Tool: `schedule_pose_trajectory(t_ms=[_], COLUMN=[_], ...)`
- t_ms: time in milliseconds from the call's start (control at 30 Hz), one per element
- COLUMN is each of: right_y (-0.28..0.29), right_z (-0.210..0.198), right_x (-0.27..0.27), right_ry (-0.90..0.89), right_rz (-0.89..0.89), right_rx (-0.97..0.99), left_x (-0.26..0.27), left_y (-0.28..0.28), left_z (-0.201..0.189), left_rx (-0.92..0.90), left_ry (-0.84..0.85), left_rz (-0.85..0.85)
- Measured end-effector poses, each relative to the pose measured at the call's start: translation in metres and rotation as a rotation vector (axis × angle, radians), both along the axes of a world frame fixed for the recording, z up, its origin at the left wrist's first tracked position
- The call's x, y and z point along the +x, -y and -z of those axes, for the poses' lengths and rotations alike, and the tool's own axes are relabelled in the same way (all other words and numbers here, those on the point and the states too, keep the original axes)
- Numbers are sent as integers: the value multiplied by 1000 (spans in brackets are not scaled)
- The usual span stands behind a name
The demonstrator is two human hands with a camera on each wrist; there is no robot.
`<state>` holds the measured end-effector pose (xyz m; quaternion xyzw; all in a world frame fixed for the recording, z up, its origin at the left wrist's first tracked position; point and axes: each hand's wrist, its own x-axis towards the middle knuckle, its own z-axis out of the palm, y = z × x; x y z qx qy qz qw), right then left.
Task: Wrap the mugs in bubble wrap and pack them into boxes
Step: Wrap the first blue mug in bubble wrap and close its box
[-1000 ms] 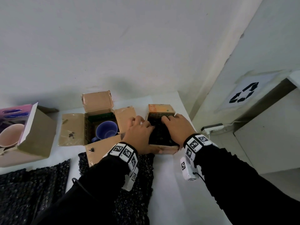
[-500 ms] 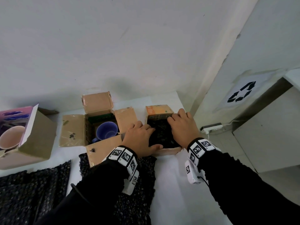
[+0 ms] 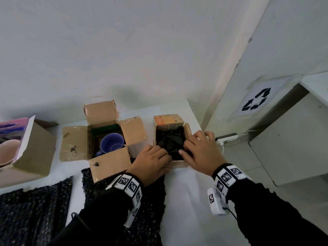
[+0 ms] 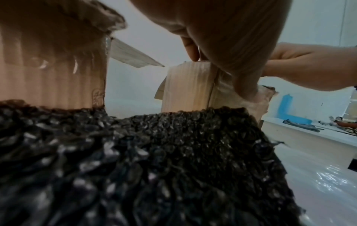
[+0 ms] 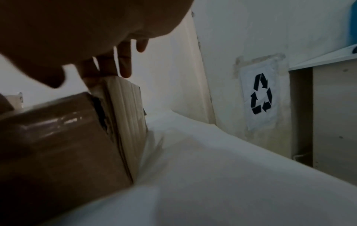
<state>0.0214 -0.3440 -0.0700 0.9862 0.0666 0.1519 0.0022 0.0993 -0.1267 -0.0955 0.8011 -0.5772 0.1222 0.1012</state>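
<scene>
A small cardboard box with an orange far flap stands at the table's right end. A mug bundle in black bubble wrap fills it. My left hand is at its near left corner, fingers curled over the rim onto the bundle. In the left wrist view its thumb presses the box's front wall. My right hand lies over the right side, straight fingers on the upright right flap, thumb toward the bundle.
A blue mug sits unwrapped in an open box to the left. Further left a pink mug shows in another box. Black bubble wrap sheets lie on the near table. The table's right edge drops beside the small box.
Both hands have slid off the top of the bundle toward the box's edges. The left drew back to the near corner, the right moved out to the right flap, baring the bundle.
</scene>
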Motion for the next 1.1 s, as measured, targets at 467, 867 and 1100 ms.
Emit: schedule_pose_trajectory(t_ms=[467,867,1100], right_y=[-3,-38,-56], right_z=[27,-22,-8], right_x=[-29,11,52], right_ry=[-9,-222,-461], right_rz=[-30,234,403], right_rx=[-83,715,553], left_x=[-10,-27,-9], left_y=[6,17,-9], left_z=[-4,-10,-13], left_rx=[112,0,159], left_ry=[8,-99,-31], left_rz=[-164,-192,-198])
